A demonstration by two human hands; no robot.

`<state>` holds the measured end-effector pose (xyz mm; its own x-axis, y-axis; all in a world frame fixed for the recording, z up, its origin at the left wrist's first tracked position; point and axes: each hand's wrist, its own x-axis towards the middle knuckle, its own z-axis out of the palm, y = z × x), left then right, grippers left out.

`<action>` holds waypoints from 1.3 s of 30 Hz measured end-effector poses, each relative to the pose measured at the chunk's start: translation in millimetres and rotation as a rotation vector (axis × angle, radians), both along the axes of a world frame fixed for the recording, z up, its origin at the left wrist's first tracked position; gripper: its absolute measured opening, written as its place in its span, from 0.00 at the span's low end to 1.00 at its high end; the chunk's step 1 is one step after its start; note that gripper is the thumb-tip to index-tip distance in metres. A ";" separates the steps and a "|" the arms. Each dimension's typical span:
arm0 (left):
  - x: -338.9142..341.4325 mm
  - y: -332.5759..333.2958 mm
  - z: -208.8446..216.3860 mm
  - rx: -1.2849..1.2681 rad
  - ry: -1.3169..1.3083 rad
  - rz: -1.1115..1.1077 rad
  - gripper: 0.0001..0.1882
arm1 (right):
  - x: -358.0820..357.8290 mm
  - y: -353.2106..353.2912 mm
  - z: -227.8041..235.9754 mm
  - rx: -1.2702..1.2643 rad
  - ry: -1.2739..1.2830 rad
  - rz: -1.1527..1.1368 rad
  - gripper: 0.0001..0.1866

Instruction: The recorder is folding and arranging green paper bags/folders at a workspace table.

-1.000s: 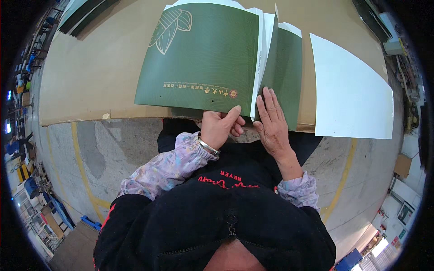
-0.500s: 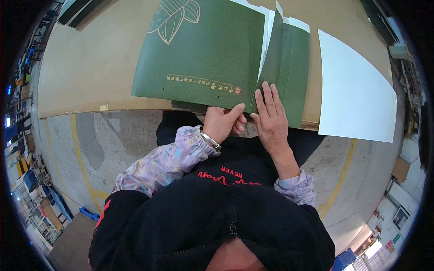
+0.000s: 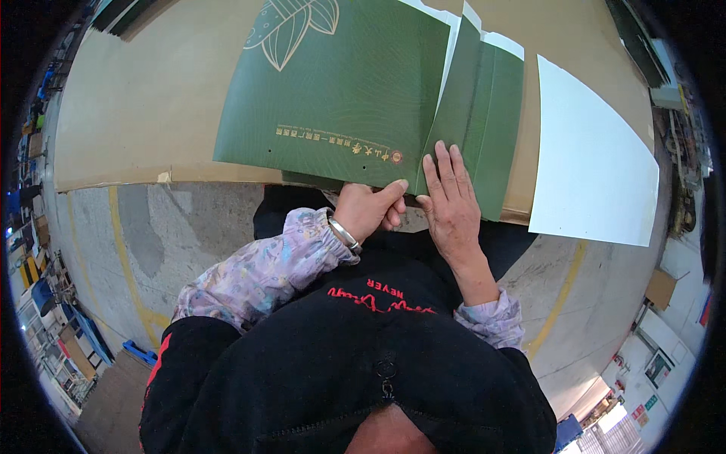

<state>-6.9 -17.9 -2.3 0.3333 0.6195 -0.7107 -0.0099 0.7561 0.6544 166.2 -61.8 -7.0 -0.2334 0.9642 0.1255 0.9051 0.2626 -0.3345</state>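
While left fingers point(image 3: 393, 191) pinch a green cover's point(image 3: 340, 98) edge, right fingers point(image 3: 447, 171) lie flat, with bare cardboard point(image 3: 151, 113) leftward.

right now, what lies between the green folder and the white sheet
Head view: a narrow strip of brown work surface separates the green folder from the white sheet.

Tabletop point(image 3: 136, 113), one, broad and tan, near edge bowed by the lens; floor point(image 3: 227, 212), grey and concrete-like, marked with yellow lines point(image 3: 126, 257) and a darker patch point(image 3: 149, 234). Left margin: crowded shelving or racks, too small to itemise, with a blue piece point(image 3: 140, 354) beside a brown floor section point(image 3: 113, 390). Right margin: one cardboard box point(image 3: 660, 289), pale wall surfaces, a small green sign point(image 3: 650, 402), a bright, whitish patch of light point(image 3: 611, 418) and a blue object point(image 3: 567, 433) low down.
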 end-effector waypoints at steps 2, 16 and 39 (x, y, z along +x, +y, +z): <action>0.9 0.4 0.9 0.008 0.012 0.019 0.15 | 0.6 2.9 -1.2 -0.004 0.016 0.007 0.36; 0.9 1.1 -3.4 0.021 0.023 -0.030 0.16 | 6.0 7.1 8.0 -0.101 0.038 0.060 0.34; -0.5 2.1 -4.1 0.037 0.027 -0.072 0.14 | 35.3 107.1 -25.7 0.041 -0.107 -0.096 0.39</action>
<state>-7.4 -15.8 -6.3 0.3591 0.6208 -0.6969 0.0610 0.7295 0.6812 201.5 45.4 -32.6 -0.1546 0.9773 0.1451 0.9566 0.1848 -0.2255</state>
